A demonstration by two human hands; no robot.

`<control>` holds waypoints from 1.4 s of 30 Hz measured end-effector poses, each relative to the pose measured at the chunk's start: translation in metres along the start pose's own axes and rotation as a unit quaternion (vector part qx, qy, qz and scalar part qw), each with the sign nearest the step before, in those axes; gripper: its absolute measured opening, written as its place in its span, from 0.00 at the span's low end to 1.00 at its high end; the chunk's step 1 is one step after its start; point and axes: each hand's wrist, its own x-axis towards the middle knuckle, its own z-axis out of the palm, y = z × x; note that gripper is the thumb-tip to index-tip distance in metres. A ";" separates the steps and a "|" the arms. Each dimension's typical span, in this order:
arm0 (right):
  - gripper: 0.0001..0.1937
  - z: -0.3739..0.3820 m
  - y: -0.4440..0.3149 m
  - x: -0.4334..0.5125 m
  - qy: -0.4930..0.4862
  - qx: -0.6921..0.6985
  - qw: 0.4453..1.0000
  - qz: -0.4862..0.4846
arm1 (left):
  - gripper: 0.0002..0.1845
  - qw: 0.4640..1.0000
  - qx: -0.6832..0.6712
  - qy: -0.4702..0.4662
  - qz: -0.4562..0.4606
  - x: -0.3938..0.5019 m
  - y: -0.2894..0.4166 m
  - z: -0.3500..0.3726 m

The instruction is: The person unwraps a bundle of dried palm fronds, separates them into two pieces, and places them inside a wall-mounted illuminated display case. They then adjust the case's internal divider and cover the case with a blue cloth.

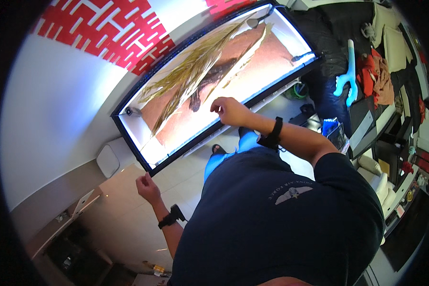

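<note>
A long glass tank (pixel 214 125) with a black frame stands before me, brightly lit from inside. Pinkish-brown sand (pixel 254 60) covers its floor. Across it lie a dried palm frond (pixel 186 85) and a narrower frond (pixel 236 68), with dark driftwood (pixel 196 100) between them. My right hand (pixel 232 112) hangs over the tank's front edge, fingers curled. Whether something small is pinched in it is not clear. At the tank's near left corner, my left hand (pixel 148 187) is raised with curled fingers, its fingertips close to the black frame; contact cannot be told.
To the right is a black sofa (pixel 321 21) bearing a light-blue forked object (pixel 349 78) and red and brown cloth (pixel 375 78). A white bin-like container (pixel 109 161) stands left of the tank by the wall. Below my right arm are dark boxes and a blue package (pixel 329 126).
</note>
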 end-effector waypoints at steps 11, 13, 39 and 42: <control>0.06 0.067 -0.011 -0.166 0.129 -0.004 0.973 0.189 | 0.01 0.962 -0.135 -0.092 0.221 0.010 -0.049 0.014; 0.06 0.091 -0.014 -0.204 0.119 -0.021 0.969 0.217 | 0.02 0.956 -0.143 -0.108 0.234 0.002 -0.061 0.011; 0.11 0.163 0.046 -0.685 0.417 0.181 0.799 0.393 | 0.07 0.769 -0.184 -0.332 0.515 -0.255 0.140 0.032; 0.10 0.174 0.064 -0.754 0.447 0.111 0.788 0.408 | 0.09 0.736 -0.210 -0.374 0.525 -0.312 0.179 0.041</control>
